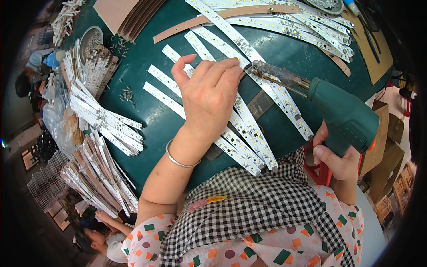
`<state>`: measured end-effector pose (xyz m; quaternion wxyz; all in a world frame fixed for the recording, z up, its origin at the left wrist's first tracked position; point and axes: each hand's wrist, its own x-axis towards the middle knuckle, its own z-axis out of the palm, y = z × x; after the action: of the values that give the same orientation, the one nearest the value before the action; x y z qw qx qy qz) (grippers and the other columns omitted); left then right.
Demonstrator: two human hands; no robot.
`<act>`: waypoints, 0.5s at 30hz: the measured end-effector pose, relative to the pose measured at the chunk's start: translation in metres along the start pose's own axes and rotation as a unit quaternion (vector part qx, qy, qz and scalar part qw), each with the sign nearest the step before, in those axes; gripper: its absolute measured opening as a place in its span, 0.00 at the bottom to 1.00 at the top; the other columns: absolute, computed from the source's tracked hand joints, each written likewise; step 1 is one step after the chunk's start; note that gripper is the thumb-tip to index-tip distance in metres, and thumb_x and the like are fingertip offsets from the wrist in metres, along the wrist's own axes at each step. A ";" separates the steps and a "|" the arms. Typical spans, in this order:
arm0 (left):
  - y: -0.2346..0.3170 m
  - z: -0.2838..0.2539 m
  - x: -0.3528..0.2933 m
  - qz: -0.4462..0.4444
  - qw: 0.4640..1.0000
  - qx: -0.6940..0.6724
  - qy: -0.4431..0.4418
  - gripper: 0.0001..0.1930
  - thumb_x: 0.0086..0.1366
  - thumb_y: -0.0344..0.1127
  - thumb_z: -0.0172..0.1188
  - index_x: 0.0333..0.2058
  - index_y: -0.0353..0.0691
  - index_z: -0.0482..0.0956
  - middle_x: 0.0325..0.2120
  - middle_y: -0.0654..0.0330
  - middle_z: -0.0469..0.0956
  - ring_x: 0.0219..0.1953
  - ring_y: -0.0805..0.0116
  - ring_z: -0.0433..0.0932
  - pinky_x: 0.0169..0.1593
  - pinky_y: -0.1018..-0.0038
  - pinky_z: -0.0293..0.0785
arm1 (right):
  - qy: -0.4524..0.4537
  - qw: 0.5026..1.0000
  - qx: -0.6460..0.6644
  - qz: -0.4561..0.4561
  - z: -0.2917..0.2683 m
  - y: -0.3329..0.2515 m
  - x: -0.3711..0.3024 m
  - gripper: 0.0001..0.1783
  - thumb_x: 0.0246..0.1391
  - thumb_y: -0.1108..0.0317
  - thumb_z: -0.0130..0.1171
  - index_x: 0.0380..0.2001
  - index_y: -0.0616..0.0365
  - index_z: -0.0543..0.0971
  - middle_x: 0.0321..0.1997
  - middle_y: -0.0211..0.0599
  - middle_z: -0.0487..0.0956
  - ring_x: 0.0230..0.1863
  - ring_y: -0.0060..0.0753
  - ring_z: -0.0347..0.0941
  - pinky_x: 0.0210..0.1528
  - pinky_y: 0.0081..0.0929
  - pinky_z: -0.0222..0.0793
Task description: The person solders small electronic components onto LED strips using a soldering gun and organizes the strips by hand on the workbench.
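Observation:
My right hand (338, 163) is wrapped round the handle of a green soldering gun (340, 109). Its metal tip points left and meets a white LED strip board (287, 107) close to my left fingertips. My left hand (207, 95) reaches over several LED strips, thumb side hidden under the palm, with fingers pressed together beside the tip. Whatever those fingertips pinch is too small and covered to make out. More LED strips (171, 103) fan out beneath my left hand and wrist on the green tabletop (133, 73).
Curved LED strips (307, 38) and a brown strip (222, 15) lie at the back. Cardboard sheets (126, 15) stand at the back left. Bundled strips (95, 173), a metal bowl (92, 40) and loose small parts (126, 95) are on the left. Another person (95, 240) sits lower left.

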<state>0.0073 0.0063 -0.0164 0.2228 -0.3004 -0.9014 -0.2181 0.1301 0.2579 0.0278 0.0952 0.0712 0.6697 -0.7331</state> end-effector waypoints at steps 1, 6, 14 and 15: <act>0.000 0.000 0.000 0.000 1.000 -0.001 0.000 0.08 0.49 0.27 0.69 0.29 0.43 0.80 0.32 0.68 0.83 0.30 0.73 0.76 0.54 0.64 0.59 | -0.002 1.000 -0.006 -0.009 0.000 0.000 0.000 0.21 0.47 0.82 0.62 0.47 0.70 0.71 0.29 0.40 0.77 0.24 0.23 0.73 0.24 0.19 0.70; 0.000 -0.001 0.001 -0.002 1.000 -0.005 -0.005 0.08 0.49 0.26 0.69 0.29 0.43 0.80 0.32 0.68 0.83 0.30 0.73 0.77 0.54 0.64 0.59 | -0.004 1.000 -0.003 0.001 0.001 -0.002 0.002 0.21 0.47 0.83 0.61 0.47 0.70 0.71 0.29 0.40 0.77 0.24 0.23 0.73 0.24 0.19 0.70; -0.002 -0.001 0.000 -0.019 0.999 -0.031 -0.011 0.08 0.50 0.26 0.68 0.30 0.43 0.81 0.33 0.68 0.83 0.31 0.73 0.77 0.54 0.63 0.59 | -0.005 1.000 -0.005 0.008 0.001 -0.006 0.001 0.22 0.46 0.83 0.60 0.47 0.70 0.70 0.28 0.40 0.77 0.23 0.23 0.73 0.23 0.19 0.70; -0.002 -0.002 0.000 -0.019 0.999 -0.030 -0.014 0.08 0.50 0.26 0.68 0.30 0.43 0.81 0.33 0.69 0.83 0.31 0.73 0.77 0.54 0.63 0.59 | 0.001 1.000 0.002 0.017 0.002 -0.006 0.001 0.22 0.46 0.83 0.61 0.47 0.70 0.70 0.28 0.41 0.77 0.23 0.23 0.73 0.23 0.19 0.70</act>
<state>0.0069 0.0040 -0.0156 0.1968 -0.2925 -0.9033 -0.2445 0.1282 0.2567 0.0334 0.1064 0.0835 0.6667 -0.7329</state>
